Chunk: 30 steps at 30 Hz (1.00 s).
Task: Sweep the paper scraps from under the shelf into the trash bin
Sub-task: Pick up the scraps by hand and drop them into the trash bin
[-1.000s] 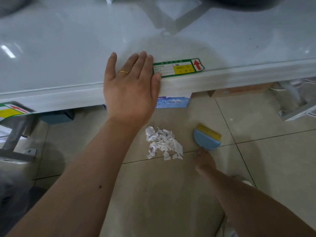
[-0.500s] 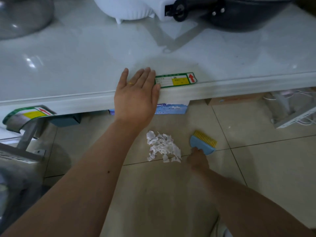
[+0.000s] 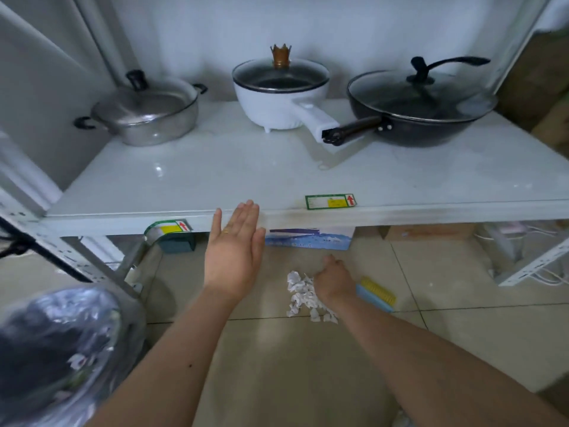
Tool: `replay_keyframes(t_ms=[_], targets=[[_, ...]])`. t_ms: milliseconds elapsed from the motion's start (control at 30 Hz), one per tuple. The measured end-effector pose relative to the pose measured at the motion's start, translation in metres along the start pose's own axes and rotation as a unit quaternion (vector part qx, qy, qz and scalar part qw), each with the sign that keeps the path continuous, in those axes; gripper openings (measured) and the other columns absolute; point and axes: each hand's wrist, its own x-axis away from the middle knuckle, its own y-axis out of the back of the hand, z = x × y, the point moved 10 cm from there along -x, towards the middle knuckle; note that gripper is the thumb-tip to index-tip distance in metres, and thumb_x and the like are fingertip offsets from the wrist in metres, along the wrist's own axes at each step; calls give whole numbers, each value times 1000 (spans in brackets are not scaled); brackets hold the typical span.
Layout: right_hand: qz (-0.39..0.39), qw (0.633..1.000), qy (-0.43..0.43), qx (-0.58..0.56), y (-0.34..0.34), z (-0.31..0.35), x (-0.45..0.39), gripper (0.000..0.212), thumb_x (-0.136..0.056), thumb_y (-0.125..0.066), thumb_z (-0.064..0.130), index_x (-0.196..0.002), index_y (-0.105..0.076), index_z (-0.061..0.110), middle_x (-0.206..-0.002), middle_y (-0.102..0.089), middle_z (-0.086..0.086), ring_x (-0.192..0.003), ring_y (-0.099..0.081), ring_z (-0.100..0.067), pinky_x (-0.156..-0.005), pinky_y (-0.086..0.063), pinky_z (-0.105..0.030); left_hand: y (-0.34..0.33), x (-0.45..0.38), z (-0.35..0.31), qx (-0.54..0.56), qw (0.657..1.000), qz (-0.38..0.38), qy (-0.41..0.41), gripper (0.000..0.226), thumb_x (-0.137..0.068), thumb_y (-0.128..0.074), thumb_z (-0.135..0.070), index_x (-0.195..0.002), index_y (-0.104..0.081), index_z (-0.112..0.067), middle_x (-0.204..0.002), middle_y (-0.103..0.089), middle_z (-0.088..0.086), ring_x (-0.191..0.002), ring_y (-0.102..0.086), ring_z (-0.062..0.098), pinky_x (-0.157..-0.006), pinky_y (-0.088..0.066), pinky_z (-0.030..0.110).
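A heap of white paper scraps [image 3: 300, 295] lies on the tiled floor just in front of the white shelf [image 3: 400, 211]. My right hand [image 3: 334, 280] is low over the right side of the heap, knuckles up, its fingers hidden beneath it. The small blue brush with yellow bristles [image 3: 377, 292] is on the floor right beside my right wrist; I cannot see whether the hand touches it. My left hand [image 3: 234, 251] hovers flat with straight fingers just in front of the shelf edge, holding nothing. The trash bin with a shiny plastic liner [image 3: 61, 349] is at the lower left, blurred.
On the shelf stand a steel pot [image 3: 144, 112], a white electric pot [image 3: 280, 94] and a black wok [image 3: 421, 109]. Under the shelf are a blue-white box [image 3: 308, 240], a teal box [image 3: 177, 245], a cardboard box [image 3: 431, 232] and cables at the right. A slanted metal shelf leg [image 3: 77, 260] stands left.
My view has risen and pulled back, so the pots show. My left hand has come off the shelf edge. My right hand has moved left from behind the brush to over the scraps.
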Motion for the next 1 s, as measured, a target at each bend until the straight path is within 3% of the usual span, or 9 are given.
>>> replay_keyframes(t_ms=[200,367,567,833,900,1000], targets=[[52,995,85,-3,-43,103,51,45,-94,-38,12,-140,-39,13,-146,-41,-12,-131,-46,-30,-105,-39,-36,66,43,72,-35,997,-31,64,55,-94,-24,-31,-128,-54,0,-133,-58,16,-126,-54,29,-113,-11,39],[95,985,143,-8,-96,183,97,47,-93,-37,13,-140,-37,19,-144,-40,-9,-130,-46,-30,-105,-38,-36,121,85,145,-61,987,-50,140,70,-90,-7,-43,-140,-41,-7,-147,-43,9,-139,-36,17,-118,4,30],[132,971,198,18,-169,253,147,47,-94,-39,14,-141,-39,21,-146,-39,-7,-129,-47,-29,-105,-38,-34,155,157,239,-109,966,-19,234,74,-87,1,-48,-145,-33,-15,-152,-36,1,-143,-27,11,-120,5,36],[162,954,233,97,-256,285,168,47,-92,-43,15,-138,-40,16,-142,-42,-12,-127,-46,-34,-104,-41,-38,103,255,349,-23,891,81,447,58,-99,-22,-42,-151,-5,-20,-161,-6,-1,-148,-1,22,-120,-7,51],[163,952,235,111,-270,283,166,52,-92,-46,16,-142,-35,18,-147,-36,-10,-132,-40,-31,-106,-39,-40,85,274,367,17,867,81,492,59,-99,-26,-40,-150,-5,-20,-161,-7,4,-148,-6,29,-118,-13,52],[143,957,215,131,-281,277,159,63,-92,-49,12,-148,-23,20,-152,-26,-9,-138,-30,-32,-111,-35,-42,56,297,380,80,840,81,530,55,-99,-33,-31,-147,-14,-14,-154,-20,13,-136,-31,39,-110,-31,54]])
